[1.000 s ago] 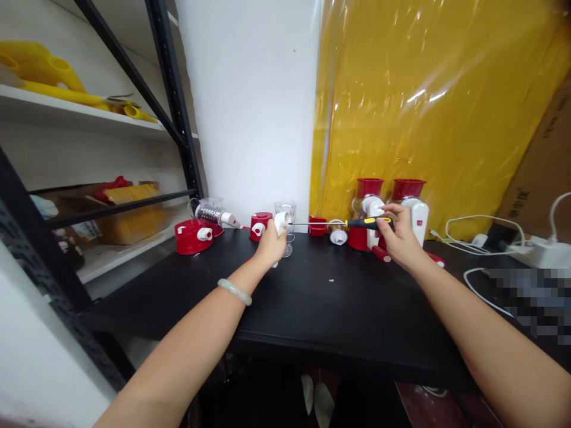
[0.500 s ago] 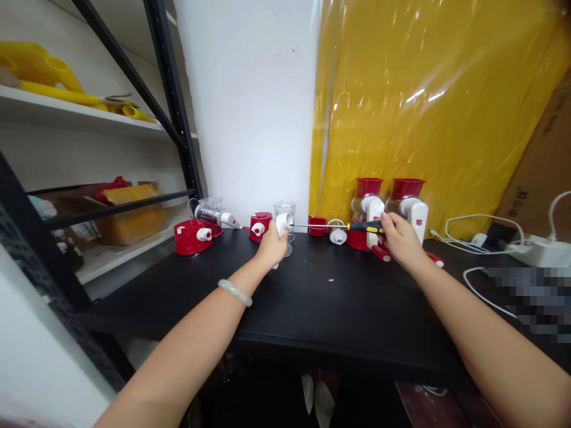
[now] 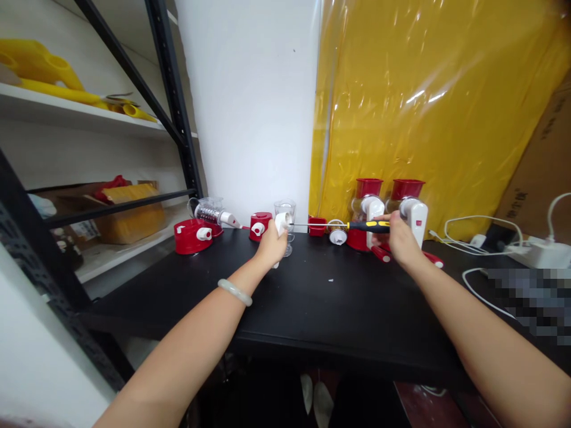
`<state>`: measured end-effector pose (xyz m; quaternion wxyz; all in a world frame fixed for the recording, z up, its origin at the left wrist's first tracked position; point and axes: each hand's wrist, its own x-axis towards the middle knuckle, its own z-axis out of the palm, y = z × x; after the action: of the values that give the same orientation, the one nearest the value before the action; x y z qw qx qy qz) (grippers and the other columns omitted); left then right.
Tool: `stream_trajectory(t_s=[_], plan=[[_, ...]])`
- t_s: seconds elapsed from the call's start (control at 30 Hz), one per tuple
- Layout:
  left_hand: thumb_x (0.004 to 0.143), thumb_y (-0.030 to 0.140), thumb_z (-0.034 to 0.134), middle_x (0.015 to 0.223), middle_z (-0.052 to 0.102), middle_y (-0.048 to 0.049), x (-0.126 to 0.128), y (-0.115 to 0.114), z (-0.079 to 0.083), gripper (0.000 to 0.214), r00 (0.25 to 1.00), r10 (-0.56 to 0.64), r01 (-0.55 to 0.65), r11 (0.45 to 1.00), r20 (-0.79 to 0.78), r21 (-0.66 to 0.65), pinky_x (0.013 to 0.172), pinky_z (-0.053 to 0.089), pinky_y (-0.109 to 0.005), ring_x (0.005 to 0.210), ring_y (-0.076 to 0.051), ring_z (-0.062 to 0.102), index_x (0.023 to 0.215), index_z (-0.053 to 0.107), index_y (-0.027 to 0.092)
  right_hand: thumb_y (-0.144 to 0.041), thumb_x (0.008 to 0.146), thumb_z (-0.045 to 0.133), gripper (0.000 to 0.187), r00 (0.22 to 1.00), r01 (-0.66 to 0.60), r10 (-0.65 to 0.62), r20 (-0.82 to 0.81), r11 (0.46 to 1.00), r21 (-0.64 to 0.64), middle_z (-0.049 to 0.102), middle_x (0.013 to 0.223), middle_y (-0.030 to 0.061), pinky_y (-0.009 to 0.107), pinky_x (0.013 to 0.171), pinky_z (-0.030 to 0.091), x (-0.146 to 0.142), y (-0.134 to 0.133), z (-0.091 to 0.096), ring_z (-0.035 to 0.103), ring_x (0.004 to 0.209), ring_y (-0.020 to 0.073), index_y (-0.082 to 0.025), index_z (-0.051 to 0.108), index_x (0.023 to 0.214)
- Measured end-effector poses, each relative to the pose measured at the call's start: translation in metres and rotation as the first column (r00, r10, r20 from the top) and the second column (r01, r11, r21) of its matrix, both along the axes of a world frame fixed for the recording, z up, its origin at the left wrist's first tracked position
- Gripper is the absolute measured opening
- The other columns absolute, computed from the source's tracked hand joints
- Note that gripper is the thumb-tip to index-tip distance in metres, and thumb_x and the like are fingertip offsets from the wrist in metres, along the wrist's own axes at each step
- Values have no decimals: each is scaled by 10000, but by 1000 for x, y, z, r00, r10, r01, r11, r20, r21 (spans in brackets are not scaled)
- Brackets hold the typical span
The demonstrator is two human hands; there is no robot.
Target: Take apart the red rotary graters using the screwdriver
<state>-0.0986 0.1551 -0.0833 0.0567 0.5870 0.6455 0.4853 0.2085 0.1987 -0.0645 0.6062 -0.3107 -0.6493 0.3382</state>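
My left hand (image 3: pixel 270 244) grips a white plastic part (image 3: pixel 282 222) over the table, its round opening turned right. A long screwdriver (image 3: pixel 368 226) with a black-and-yellow handle lies level, its thin shaft reaching into or against that opening; the tip is hidden. At the handle's end are the closed fingers of my right hand (image 3: pixel 402 241). Behind my left hand stand a clear plastic piece (image 3: pixel 285 208) and a small red base (image 3: pixel 260 226). Two red-and-white rotary graters (image 3: pixel 369 208) stand beyond the screwdriver handle.
On the black table (image 3: pixel 303 303), a red round base (image 3: pixel 193 236) and a metal grating drum (image 3: pixel 210 214) lie left. A red pusher (image 3: pixel 317 226) and a white-ended drum (image 3: pixel 338 233) sit at the back. White cables (image 3: pixel 482 238) run along the right. A shelf rack (image 3: pixel 173 89) borders the left.
My right hand has shifted slightly right, to the end of the screwdriver handle, so more of the handle shows. The left hand and the white part stay nearly still.
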Motion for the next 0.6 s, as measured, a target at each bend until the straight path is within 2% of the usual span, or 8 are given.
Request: stream_trajectory(t_s=[0.07, 0.1, 0.2, 0.3, 0.37, 0.47, 0.6], plan=[[866, 244, 499, 893, 642, -76, -1, 0, 0, 183, 1000, -1, 1, 1000, -2, 2, 784, 503, -352, 846, -227, 653, 1029, 435, 191, -664, 882, 390, 492, 968, 118, -122, 218, 992, 33, 471, 489, -27, 269, 416, 373, 3, -1, -1, 435, 400, 129, -216, 541, 743], [865, 240, 503, 893, 643, -78, -1, 0, 0, 187, 1000, -1, 1, 1000, -5, 4, 788, 503, -354, 846, -228, 654, 1032, 436, 191, -649, 888, 395, 483, 950, 140, -153, 273, 988, 66, 469, 497, -26, 270, 420, 365, 4, -1, -1, 426, 407, 129, -212, 555, 758], [864, 229, 509, 879, 646, -75, -4, 1, 1, 196, 1000, 17, -17, 1000, -3, 4, 791, 502, -353, 834, -226, 656, 1044, 440, 192, -527, 873, 521, 329, 953, 100, -163, 257, 965, 242, 571, 737, 5, 283, 552, 445, 6, 4, -1, 538, 606, 155, -233, 575, 1012], [869, 233, 506, 872, 649, -72, -6, 3, 1, 192, 999, 32, -32, 999, -10, 2, 789, 500, -344, 828, -223, 658, 1046, 441, 195, -377, 784, 666, 458, 978, 22, -90, 187, 941, 338, 565, 898, 10, 313, 695, 483, 5, 9, -2, 572, 799, 179, -280, 484, 1193], [868, 237, 506, 881, 650, -77, -6, 4, 0, 188, 999, 40, -40, 999, -21, -1, 783, 499, -341, 829, -224, 657, 1039, 440, 194, -339, 753, 697, 522, 990, -23, -20, 142, 955, 296, 538, 862, -8, 312, 698, 484, 4, 10, -3, 561, 781, 174, -294, 460, 1216], [864, 239, 505, 897, 648, -84, -5, 3, -1, 186, 998, 42, -43, 999, -38, -12, 767, 497, -337, 823, -225, 656, 1030, 436, 191, -383, 753, 702, 507, 995, -56, 38, 93, 979, 195, 531, 873, -16, 305, 682, 490, 2, 10, -6, 559, 745, 159, -305, 473, 1198], [865, 247, 498, 902, 646, -91, -3, 1, -1, 182, 999, 20, -21, 1000, -51, -20, 748, 494, -334, 807, -226, 654, 1025, 433, 186, -541, 865, 531, 414, 993, 31, -50, 110, 985, 168, 572, 876, 19, 339, 653, 499, 2, 8, -7, 589, 711, 182, -275, 485, 1179]])
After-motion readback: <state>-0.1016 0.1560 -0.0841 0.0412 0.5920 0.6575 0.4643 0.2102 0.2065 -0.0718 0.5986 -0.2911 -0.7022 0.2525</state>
